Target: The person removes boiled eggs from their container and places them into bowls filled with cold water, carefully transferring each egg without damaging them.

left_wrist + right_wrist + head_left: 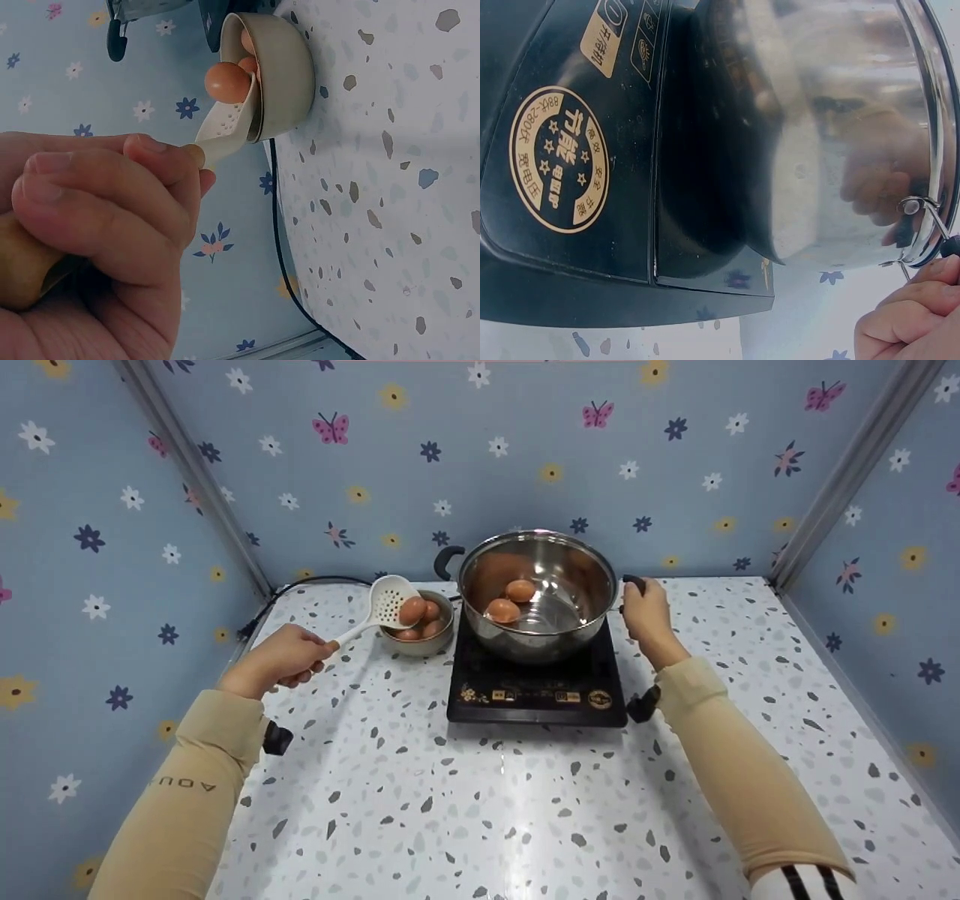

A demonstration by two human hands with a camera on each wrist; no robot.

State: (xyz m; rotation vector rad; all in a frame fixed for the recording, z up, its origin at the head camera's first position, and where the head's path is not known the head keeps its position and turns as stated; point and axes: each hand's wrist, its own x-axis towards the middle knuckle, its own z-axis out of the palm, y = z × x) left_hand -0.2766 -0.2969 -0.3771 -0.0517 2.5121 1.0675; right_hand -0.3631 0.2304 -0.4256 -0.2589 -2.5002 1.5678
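Observation:
My left hand (289, 655) grips the handle of a white slotted skimmer (389, 598). One brown egg (412, 610) lies on the skimmer's head, which is over the rim of a small beige bowl (289, 82). Several more brown eggs (431, 628) sit in that bowl. At the right, my right hand (649, 611) holds the black side handle (634, 583) of a steel pot (536, 643). Inside the pot, two brown eggs (520, 590) are at the left. In the right wrist view, fingers (911, 315) curl at the pot's handle.
The pot stands on a black induction cooker (536, 701) with gold markings. Behind the bowl a black cable (319, 579) runs to the left edge of the speckled white table (420, 810). Flowered blue walls (495, 480) enclose the back and sides.

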